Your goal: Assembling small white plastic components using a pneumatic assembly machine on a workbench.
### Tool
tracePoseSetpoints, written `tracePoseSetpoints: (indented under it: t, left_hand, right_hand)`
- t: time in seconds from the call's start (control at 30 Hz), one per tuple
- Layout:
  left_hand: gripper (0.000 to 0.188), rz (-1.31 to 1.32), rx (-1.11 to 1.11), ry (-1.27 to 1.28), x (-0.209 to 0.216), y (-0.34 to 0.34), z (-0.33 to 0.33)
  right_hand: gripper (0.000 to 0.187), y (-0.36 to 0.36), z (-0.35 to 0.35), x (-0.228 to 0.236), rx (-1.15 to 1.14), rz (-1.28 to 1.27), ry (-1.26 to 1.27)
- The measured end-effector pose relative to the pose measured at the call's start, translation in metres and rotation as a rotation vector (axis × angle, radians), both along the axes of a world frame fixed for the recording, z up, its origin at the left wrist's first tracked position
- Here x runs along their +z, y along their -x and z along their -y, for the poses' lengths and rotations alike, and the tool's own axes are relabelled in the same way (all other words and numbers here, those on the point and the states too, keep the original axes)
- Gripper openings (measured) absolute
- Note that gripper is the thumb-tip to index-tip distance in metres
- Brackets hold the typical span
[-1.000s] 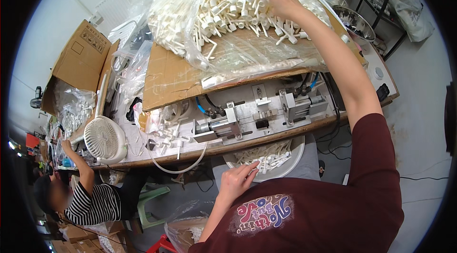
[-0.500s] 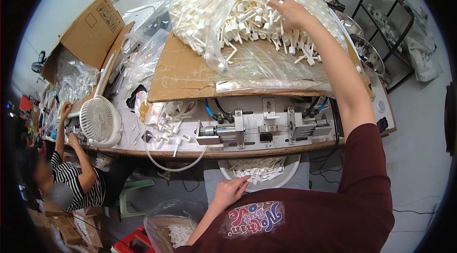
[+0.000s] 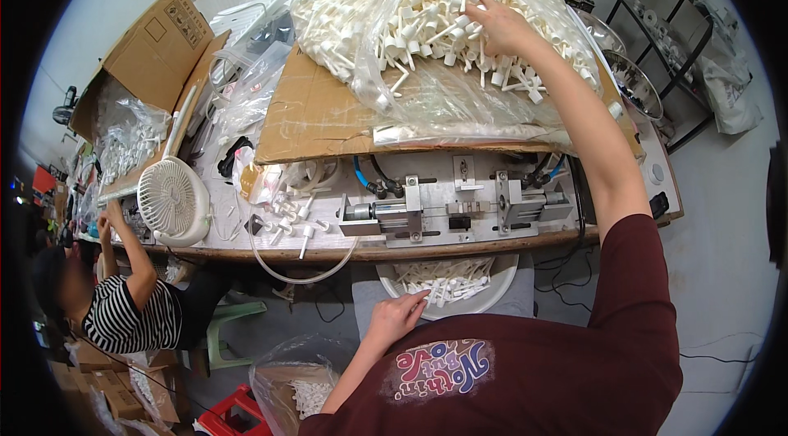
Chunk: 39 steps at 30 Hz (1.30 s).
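Note:
A big clear plastic bag lies open on a cardboard sheet, full of white plastic stick-shaped parts with wide cap ends. My right hand reaches over the heap, its fingers apart and touching the parts. On my lap rests a white bowl with many slim white parts in it. At its near left rim is my left hand, fingers drawn together; what they hold, if anything, is too small to make out. A metal clamping fixture stands on the bench between bag and bowl.
Several loose white parts and a clear hose lie left of the fixture, beside a white fan. A co-worker in a striped shirt sits at the left. A lined container of white pieces stands below my left forearm.
My right hand has shifted slightly lower and right over the heap. My left hand stays by the bowl. The co-worker's arms have moved, bringing both hands together.

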<state>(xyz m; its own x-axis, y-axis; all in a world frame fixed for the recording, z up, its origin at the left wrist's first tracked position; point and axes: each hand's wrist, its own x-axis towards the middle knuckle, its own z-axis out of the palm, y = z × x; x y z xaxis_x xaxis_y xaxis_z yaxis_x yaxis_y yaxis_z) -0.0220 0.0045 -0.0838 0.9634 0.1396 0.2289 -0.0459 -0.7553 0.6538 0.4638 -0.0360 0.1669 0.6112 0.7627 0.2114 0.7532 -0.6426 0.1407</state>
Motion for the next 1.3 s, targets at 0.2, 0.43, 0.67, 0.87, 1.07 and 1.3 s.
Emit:
tracePoseSetpoints:
  t: [0.2,0.43,0.67,0.87,1.07,1.3]
  left_hand:
    - [0.024,0.004,-0.040,-0.018,-0.001,-0.005,0.003]
    - [0.024,0.010,-0.041,-0.020,0.002,0.002,0.001]
    - [0.023,0.021,-0.072,-0.044,0.003,0.003,0.001]
    - [0.025,0.013,-0.092,-0.036,0.002,0.005,0.004]
    - [0.026,0.009,-0.102,-0.040,0.005,0.002,0.005]
    - [0.026,0.005,-0.106,-0.065,0.010,-0.001,0.006]
  right_hand:
    - [0.059,0.033,0.003,-0.026,0.107,0.308,-0.071]
    - [0.044,0.086,-0.005,-0.046,0.264,0.452,-0.030]
    - [0.045,0.105,0.011,-0.034,0.259,0.141,-0.044]
    - [0.042,0.105,0.042,-0.033,0.294,-0.170,-0.242]
    - [0.038,0.104,0.069,-0.047,0.358,-0.101,-0.398]
    - [0.032,0.113,0.088,-0.061,0.239,0.012,-0.445]
